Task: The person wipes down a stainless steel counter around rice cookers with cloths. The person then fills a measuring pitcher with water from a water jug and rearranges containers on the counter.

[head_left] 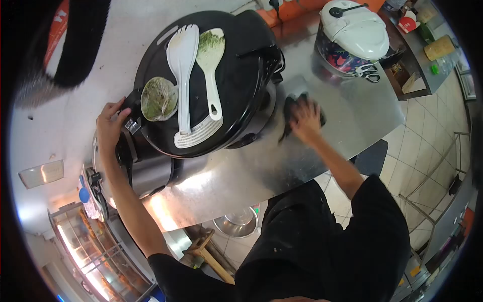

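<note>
A large round black cooker (236, 75) stands on the metal counter, its flat lid upward. My left hand (111, 121) is closed around the black side handle (133, 103) of this cooker. Two white rice paddles lie on the lid: a fork-tipped one (182, 55) and one with green residue (213, 75). Beside them sits a small round plastic-wrapped bowl (159, 99) with green matter inside. My right hand (306, 121) presses a dark cloth (289, 111) onto the counter right of the cooker, fingers somewhat spread over it.
A white-lidded cooker with a floral body (352, 38) stands at the back right of the metal counter (347, 121). Below the front edge are a steel bowl (236, 222) and a wooden stool (206, 251). Another steel appliance (151, 173) sits left of the black cooker.
</note>
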{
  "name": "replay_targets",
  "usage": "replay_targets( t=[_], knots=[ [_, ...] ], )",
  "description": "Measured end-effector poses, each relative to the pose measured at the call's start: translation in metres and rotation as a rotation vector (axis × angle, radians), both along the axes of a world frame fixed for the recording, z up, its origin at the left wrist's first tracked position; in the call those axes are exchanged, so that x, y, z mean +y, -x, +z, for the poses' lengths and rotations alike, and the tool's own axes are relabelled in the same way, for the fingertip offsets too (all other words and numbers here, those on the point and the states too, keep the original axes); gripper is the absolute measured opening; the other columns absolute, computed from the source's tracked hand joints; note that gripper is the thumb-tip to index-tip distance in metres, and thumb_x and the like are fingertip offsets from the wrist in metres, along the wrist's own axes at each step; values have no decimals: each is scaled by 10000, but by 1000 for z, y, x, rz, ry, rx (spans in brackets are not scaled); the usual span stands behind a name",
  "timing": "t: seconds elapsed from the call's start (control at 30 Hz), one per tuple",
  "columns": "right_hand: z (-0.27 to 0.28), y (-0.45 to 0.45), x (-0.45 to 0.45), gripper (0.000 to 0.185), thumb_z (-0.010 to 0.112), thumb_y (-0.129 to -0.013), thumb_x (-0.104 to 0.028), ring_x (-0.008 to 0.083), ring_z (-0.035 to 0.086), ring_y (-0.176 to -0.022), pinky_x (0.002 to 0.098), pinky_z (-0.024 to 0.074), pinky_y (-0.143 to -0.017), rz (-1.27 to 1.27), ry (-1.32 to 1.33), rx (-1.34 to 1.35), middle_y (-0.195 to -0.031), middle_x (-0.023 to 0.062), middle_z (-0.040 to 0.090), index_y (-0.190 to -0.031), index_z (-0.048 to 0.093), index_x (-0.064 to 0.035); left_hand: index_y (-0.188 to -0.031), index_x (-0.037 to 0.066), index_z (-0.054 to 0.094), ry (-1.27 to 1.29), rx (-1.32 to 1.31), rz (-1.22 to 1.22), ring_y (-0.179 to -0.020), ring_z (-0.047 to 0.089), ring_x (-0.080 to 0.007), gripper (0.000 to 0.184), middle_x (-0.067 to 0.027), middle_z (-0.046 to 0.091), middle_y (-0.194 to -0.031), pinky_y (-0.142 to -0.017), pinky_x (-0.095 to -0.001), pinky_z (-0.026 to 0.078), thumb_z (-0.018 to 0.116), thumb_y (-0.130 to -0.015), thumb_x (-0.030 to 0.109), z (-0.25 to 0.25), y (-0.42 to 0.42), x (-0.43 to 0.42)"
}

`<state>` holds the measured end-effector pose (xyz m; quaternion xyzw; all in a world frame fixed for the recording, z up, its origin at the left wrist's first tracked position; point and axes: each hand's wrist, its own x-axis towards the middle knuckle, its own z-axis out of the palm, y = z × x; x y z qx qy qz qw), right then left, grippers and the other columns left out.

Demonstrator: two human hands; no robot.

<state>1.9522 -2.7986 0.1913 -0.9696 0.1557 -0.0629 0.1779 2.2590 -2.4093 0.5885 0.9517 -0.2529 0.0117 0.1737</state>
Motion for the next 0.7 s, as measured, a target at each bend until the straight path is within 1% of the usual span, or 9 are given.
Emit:
replay_targets(
  t=[0.13,0.23,0.33,0.4,0.43,0.47,0.57,0.63,0.7],
  knots=[
    [62,41,154,518,738,-720,-346,420,351,-1362,653,269,-1091,532,-360,156,-1420,113,466,-1192,638,-157,-1178,48,708,0,23,-31,-849,608,-141,380,-59,657,-894,-804,-264,451,771,-816,146,-5,-15,9],
    [13,68,265,440,724,-750,-339,373,360,-1374,607,308,-1078,802,-368,-271,-1314,91,547,-1145,657,-154,-1176,19,702,97,49,-92,-913,632,-149,376,-63,683,-937,-854,-279,464,767,-824,134,-15,-28,22],
    [35,63,235,523,732,-744,-330,346,289,-1433,590,252,-1139,622,-275,47,-1467,58,441,-1241,628,-203,-1180,10,695,146,115,-39,-990,631,-145,372,-70,709,-1016,-903,-297,468,764,-846,158,-17,-29,24],
    [16,100,154,547,706,-744,-299,327,329,-1431,571,249,-1152,217,-87,-8,-1511,96,425,-1279,630,-215,-1181,14,696,132,97,-50,-985,629,-140,364,-73,712,-1042,-900,-292,470,757,-862,177,-20,-35,29],
    [37,118,99,497,620,-817,-218,340,329,-1424,551,213,-1172,-30,24,41,-1490,126,436,-1313,599,-196,-1183,13,695,135,79,-81,-978,630,-138,365,-74,713,-1040,-895,-288,472,755,-865,181,-22,-38,31],
    [-29,154,18,514,623,-824,-220,372,328,-1419,559,189,-1180,-219,112,-80,-1494,148,429,-1336,584,-190,-1184,13,694,138,63,-108,-971,630,-137,366,-74,713,-1039,-890,-285,474,754,-868,186,-23,-40,32],
    [-17,206,-112,472,602,-883,-183,432,415,-1336,502,409,-1040,-621,305,-87,-1476,212,427,-1339,554,-71,-1188,8,692,183,70,-114,-942,637,-133,371,-83,716,-1035,-866,-266,483,745,-880,208,-26,-40,29],
    [-28,230,-128,423,586,-907,-215,424,508,-1250,486,432,-1009,-1135,139,-285,-1374,248,521,-1289,585,-33,-1185,1,691,201,108,-93,-934,640,-133,371,-92,718,-1038,-862,-262,486,741,-883,211,-29,-42,30],
    [-32,284,-99,397,577,-922,-233,443,568,-1151,486,453,-974,-1475,-39,-179,-1258,269,589,-1238,610,4,-1187,-16,684,181,74,-114,-924,641,-132,393,-111,718,-1053,-851,-261,491,741,-884,227,-30,-48,30]
  ],
)
